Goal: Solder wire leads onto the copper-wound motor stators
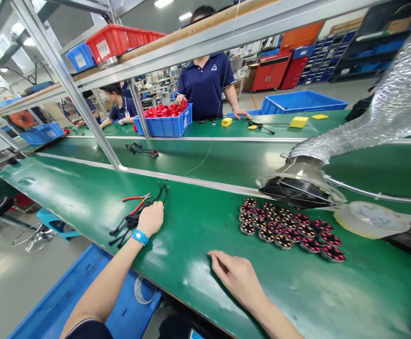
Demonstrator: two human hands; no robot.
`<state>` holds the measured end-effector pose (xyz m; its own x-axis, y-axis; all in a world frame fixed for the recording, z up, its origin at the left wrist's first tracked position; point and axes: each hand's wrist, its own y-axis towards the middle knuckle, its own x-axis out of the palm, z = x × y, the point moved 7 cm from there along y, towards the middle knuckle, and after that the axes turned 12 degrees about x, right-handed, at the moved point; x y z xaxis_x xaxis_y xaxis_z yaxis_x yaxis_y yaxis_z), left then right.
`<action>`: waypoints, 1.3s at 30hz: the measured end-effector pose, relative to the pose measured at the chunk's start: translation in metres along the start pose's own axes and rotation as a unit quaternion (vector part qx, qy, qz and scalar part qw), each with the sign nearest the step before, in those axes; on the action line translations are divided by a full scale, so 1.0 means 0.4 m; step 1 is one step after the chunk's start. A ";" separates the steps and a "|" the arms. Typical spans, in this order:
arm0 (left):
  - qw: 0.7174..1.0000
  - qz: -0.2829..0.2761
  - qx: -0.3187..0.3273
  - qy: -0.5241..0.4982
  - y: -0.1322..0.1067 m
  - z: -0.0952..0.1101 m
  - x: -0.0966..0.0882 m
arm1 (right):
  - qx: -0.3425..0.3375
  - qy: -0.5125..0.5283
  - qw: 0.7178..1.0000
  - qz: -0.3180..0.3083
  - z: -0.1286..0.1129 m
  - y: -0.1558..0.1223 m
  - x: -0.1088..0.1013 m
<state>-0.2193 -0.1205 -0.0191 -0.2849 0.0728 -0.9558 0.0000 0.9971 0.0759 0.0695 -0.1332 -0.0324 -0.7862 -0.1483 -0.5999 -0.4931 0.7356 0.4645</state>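
My left hand, with a blue band at the wrist, is closed over a bundle of black cables. Cable ends stick out past the fingers at the top, and more lie below and left of the hand. Touching the bundle is a pair of red-handled cutting pliers. My right hand rests low over the green bench with its fingers loosely bent and nothing in them. To the right of it stand rows of round motor stators with copper and red windings.
A fume extraction hood on a silver duct hangs beside the stators, near a roll of clear tape. A metal post rises at left. Across the conveyor a co-worker stands by a blue bin of red parts.
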 end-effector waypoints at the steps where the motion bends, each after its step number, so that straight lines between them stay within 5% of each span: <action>1: 1.000 -0.002 -0.008 0.003 0.009 -0.024 0.002 | 0.001 0.000 1.000 -0.001 0.000 0.000 0.000; 5: 1.000 0.001 -0.025 0.018 0.031 -0.098 -0.009 | 0.002 0.003 1.000 -0.002 0.001 -0.002 0.000; 8: 0.999 0.015 -0.021 0.033 0.015 -0.098 -0.036 | 0.002 0.007 1.000 0.000 0.001 -0.002 0.000; 11: 0.995 0.068 0.042 0.056 -0.031 -0.018 -0.074 | 0.012 0.009 1.000 -0.002 0.004 -0.001 0.004; 14: 0.978 0.119 0.157 0.062 -0.089 0.118 -0.099 | 0.022 0.007 1.000 -0.013 0.005 0.003 0.012; 19: 0.948 0.113 0.297 -0.007 -0.133 0.270 -0.116 | 0.037 0.015 0.999 -0.007 0.001 0.020 0.008; 24: 0.952 0.117 0.280 -0.048 -0.107 0.237 -0.153 | 0.030 0.014 0.999 0.015 -0.027 0.029 -0.020; 29: 0.967 0.065 0.241 -0.060 -0.093 0.177 -0.134 | 0.035 0.007 0.999 0.030 -0.037 -0.008 -0.068; 39: 0.967 -0.076 0.245 -0.013 -0.035 0.168 -0.155 | 0.196 0.021 0.976 0.094 0.124 -0.118 -0.238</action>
<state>-0.1372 -0.1375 0.0199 -0.2933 -0.0808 -0.9526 0.4151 0.8868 -0.2030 0.1863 -0.1210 -0.0296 -0.8681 -0.0079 -0.4964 -0.1656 0.9473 0.2744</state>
